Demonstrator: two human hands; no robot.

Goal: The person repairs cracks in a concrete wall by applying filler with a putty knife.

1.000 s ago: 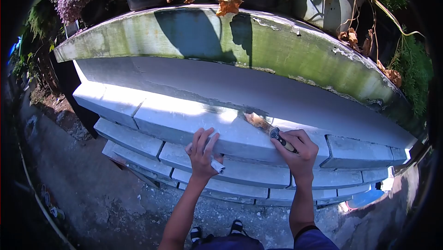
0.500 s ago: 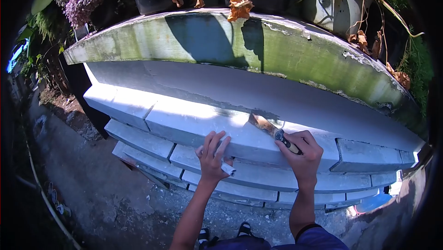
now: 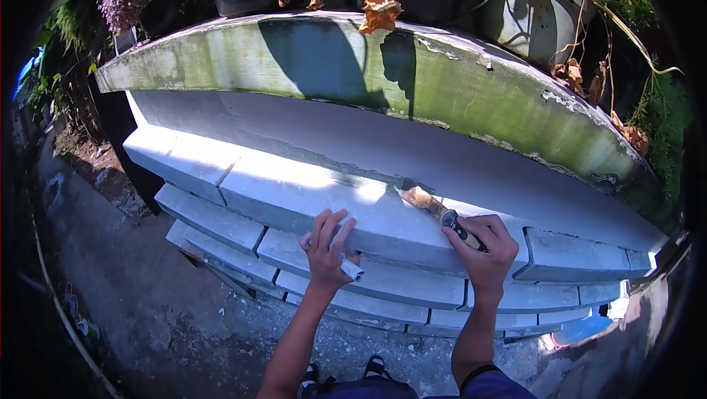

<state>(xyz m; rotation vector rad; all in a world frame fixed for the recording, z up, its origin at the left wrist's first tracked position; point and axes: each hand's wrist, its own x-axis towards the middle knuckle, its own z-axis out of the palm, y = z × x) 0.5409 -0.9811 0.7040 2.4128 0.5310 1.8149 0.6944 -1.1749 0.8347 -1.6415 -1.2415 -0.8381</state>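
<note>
The right hand is fisted round the dark handle of a paintbrush, its forearm rising from 6 o'clock. The brush lies along a 4-to-10 o'clock line, with the bristles (tan, paint-caked) at the 10 o'clock end, in the seam where the grey block ledge meets the wall face. At 9 o'clock of it, the left hand spreads its fingers on the ledge edge while pinning a small white roll against the palm. The green-stained coping runs across at 12 o'clock.
</note>
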